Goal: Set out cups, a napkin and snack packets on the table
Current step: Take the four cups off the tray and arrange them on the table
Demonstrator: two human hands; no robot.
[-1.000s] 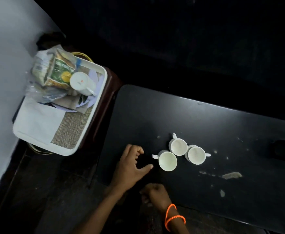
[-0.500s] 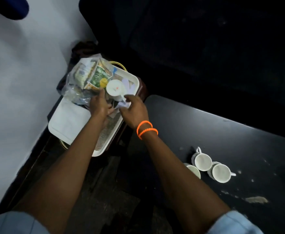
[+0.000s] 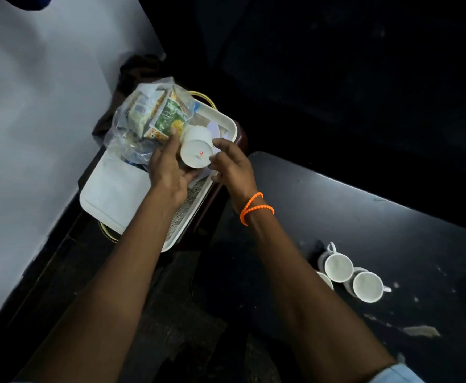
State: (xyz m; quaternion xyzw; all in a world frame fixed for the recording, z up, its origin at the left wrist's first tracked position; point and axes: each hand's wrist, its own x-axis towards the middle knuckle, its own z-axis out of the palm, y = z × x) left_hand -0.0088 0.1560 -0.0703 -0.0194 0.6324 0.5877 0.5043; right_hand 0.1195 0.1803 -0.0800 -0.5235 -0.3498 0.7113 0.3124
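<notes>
A white cup (image 3: 197, 149) is lifted over the white tray (image 3: 103, 214), its base with a small red mark turned toward me. My left hand (image 3: 169, 170) grips it from the left and below; my right hand (image 3: 233, 168), with orange bead bands at the wrist, pinches its right side. A clear bag of snack packets (image 3: 150, 117) lies at the tray's far end. A white napkin (image 3: 115, 189) and a woven mat (image 3: 183, 214) lie in the tray. Three white cups (image 3: 338, 265) stand on the black table (image 3: 378, 217), one partly hidden by my right forearm.
The tray rests on a dark brown stand (image 3: 241, 136) left of the table, against a pale wall (image 3: 32, 106). Pale stains (image 3: 422, 330) mark the table near its front edge. The surroundings beyond are dark.
Both hands left the table and reached over to the tray. The cup that lay in the tray is now raised and tilted between my hands.
</notes>
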